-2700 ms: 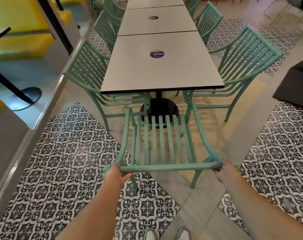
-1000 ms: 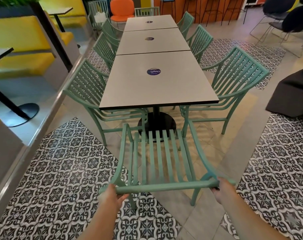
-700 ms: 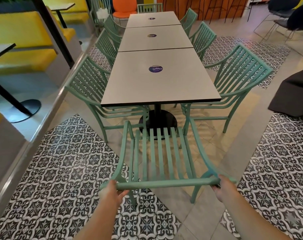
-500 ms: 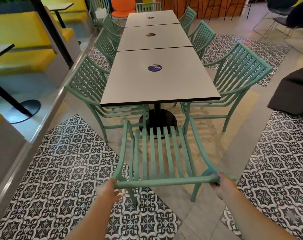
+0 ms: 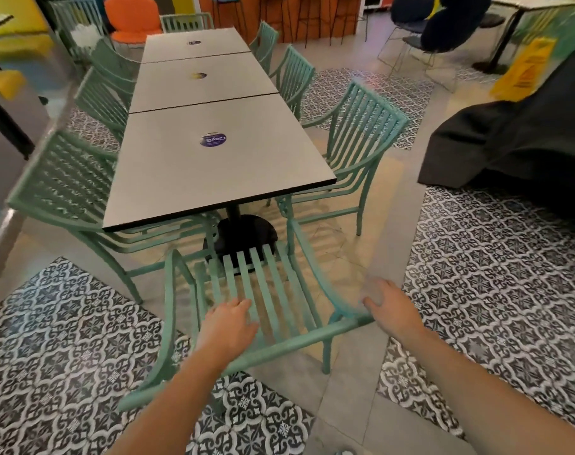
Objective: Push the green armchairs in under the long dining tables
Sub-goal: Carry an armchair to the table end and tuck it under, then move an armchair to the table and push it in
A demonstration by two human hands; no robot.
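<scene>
A green slatted armchair (image 5: 273,290) stands at the near end of the long grey table (image 5: 187,178), its seat front close to the black table base (image 5: 243,234). Its top rail (image 5: 299,341) runs across just in front of me. My left hand (image 5: 228,323) hovers over the back slats beyond the rail, fingers apart, holding nothing. My right hand (image 5: 389,307) is open beside the rail's right end. More green armchairs line both long sides, one near on the right (image 5: 361,139) and one near on the left (image 5: 66,185).
A black draped object (image 5: 516,136) fills the right side, with a yellow floor sign (image 5: 525,70) behind it. Patterned tiles (image 5: 509,274) flank a plain grey strip of floor. An orange chair (image 5: 132,18) and dark wire chairs stand at the far end.
Both hands have let go of the top rail. The left hand has moved forward over the back slats, the right off the rail's end. The view has swung to the right.
</scene>
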